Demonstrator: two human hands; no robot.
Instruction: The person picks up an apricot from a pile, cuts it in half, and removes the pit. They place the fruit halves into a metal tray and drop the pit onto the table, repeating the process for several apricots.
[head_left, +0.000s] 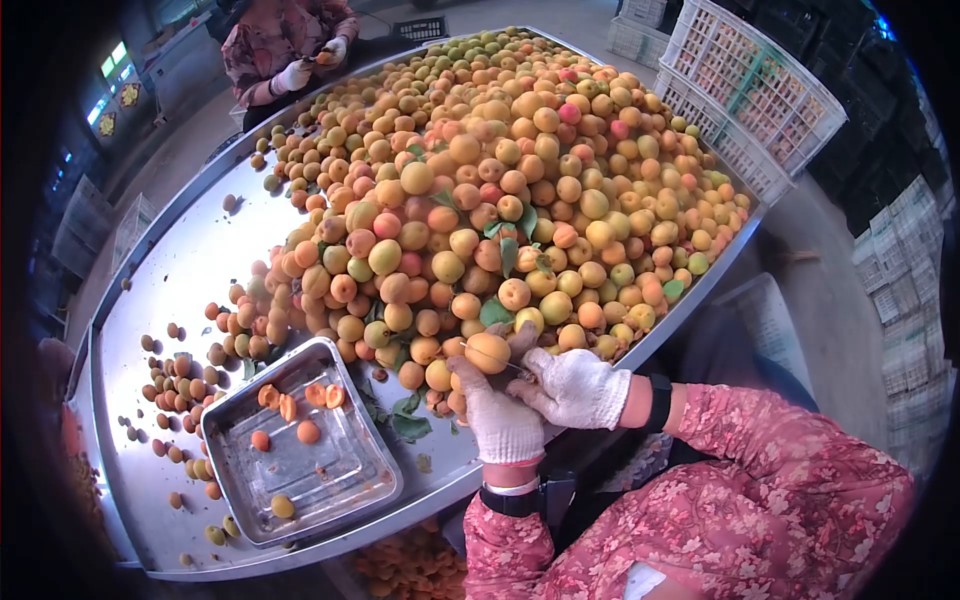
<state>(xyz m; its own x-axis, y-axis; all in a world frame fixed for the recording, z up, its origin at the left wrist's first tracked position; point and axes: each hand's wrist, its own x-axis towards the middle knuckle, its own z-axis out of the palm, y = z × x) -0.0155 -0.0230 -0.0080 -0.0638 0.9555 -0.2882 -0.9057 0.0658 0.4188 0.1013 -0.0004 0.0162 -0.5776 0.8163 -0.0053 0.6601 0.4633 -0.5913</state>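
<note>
My left hand point(500, 415), in a white knit glove, holds up a yellow-orange apricot point(487, 352) between fingers and thumb at the table's near edge. Close beside it, my right hand point(580, 388), gloved the same way, is closed on a thin tool whose kind I cannot make out. A fine line, like a wire or narrow blade, crosses the apricot's face. To the left, a shallow metal tray point(388, 497) contains a few apricot halves point(325, 395) and some small whole apricots point(308, 432).
A large heap of apricots point(590, 205) with green leaves covers much of the rimmed metal table point(190, 255). Across it, a co-worker's gloved hands point(293, 76) hold something small. White plastic crates point(750, 85) stand at the right. More apricots point(410, 562) lie below the near edge.
</note>
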